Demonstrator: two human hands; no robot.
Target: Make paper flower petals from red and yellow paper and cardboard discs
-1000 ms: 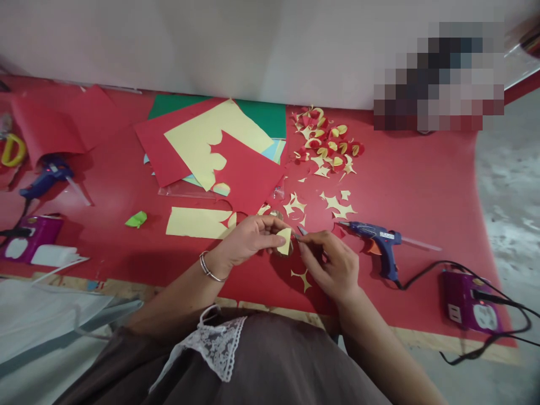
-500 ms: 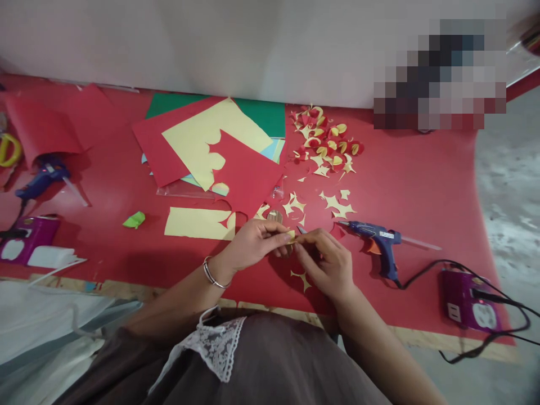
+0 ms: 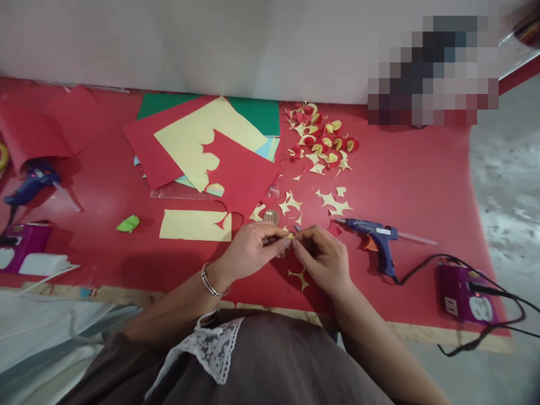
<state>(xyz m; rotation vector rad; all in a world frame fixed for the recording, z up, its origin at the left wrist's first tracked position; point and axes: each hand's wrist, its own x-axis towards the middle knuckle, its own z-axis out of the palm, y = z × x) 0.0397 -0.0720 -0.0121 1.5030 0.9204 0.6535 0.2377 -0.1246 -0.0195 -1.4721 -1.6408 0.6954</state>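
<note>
Between my two hands, low over the red table, is a small piece of yellow paper point(image 3: 288, 236). My left hand point(image 3: 262, 243) pinches it between thumb and fingertips, with a silver bangle on the wrist. From the other side my right hand point(image 3: 321, 257) closes thumb and forefinger on its edge. The hands hide most of the paper's outline. A small brown disc point(image 3: 271, 216) lies just beyond my left fingers. A cut yellow scrap point(image 3: 300, 278) rests below my right hand, and more cut yellow scraps point(image 3: 335, 201) lie beyond it.
Red-and-yellow paper pieces point(image 3: 323, 138) are heaped at the back. Stacked paper sheets point(image 3: 247, 169) lie left of them, before a yellow strip point(image 3: 189, 225). A blue glue gun point(image 3: 377, 236) is at right, its cord by a purple power box point(image 3: 466, 295). Another glue gun point(image 3: 36, 183) lies left.
The yellow paper in my fingers now shows narrower, and my fingertips have come closer together. The whole view has shifted slightly.
</note>
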